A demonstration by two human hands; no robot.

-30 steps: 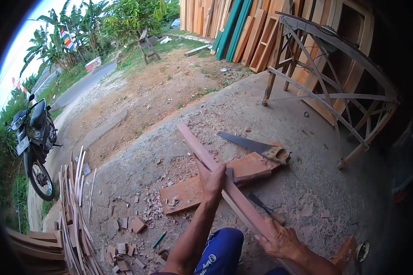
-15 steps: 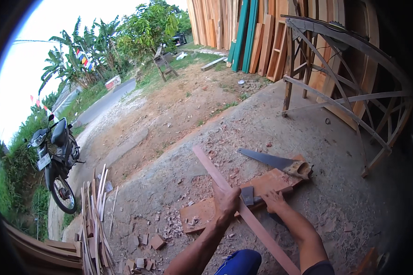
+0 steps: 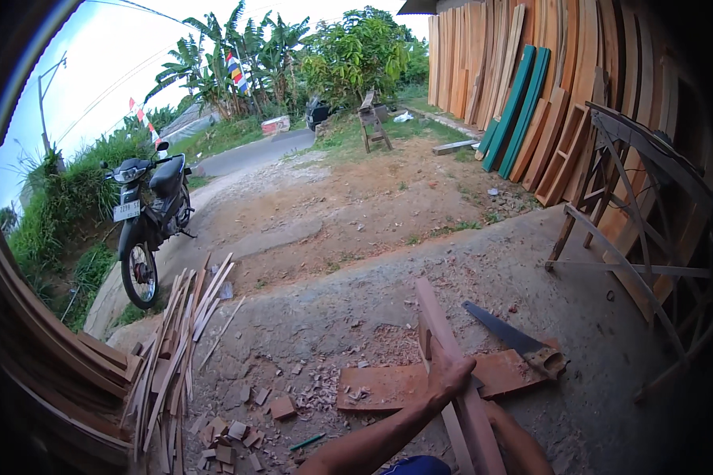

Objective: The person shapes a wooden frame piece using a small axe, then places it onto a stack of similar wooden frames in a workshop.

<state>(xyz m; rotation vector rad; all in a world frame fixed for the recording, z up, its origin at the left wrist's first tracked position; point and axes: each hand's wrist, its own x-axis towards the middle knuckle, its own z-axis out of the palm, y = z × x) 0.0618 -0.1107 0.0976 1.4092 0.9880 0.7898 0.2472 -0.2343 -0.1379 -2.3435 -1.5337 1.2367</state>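
Note:
My left hand (image 3: 450, 372) is closed around a long reddish wooden strip (image 3: 440, 313) that slants up and away from me. A paler length of wood (image 3: 454, 431) runs along its left side; I cannot tell whether it is a second piece or another face. My right forearm (image 3: 519, 445) comes in from below, but the strip hides the hand. Under the strip, a thick reddish-brown board (image 3: 380, 388) lies on the ground with shavings on it. A handsaw (image 3: 501, 326) rests with its wooden handle on the board's right end.
Small wood offcuts (image 3: 283, 408) and a green pencil-like stick (image 3: 306, 442) lie left of my arm. Thin wood strips (image 3: 174, 348) are piled farther left. A motorcycle (image 3: 154, 198) stands beyond. Planks (image 3: 523, 71) lean along the right wall behind a wooden stand (image 3: 642, 214).
The head view has swung left and up. The strip now points more steeply away from me. My right hand, earlier visible at a dark tool on the board, is now hidden behind the strip.

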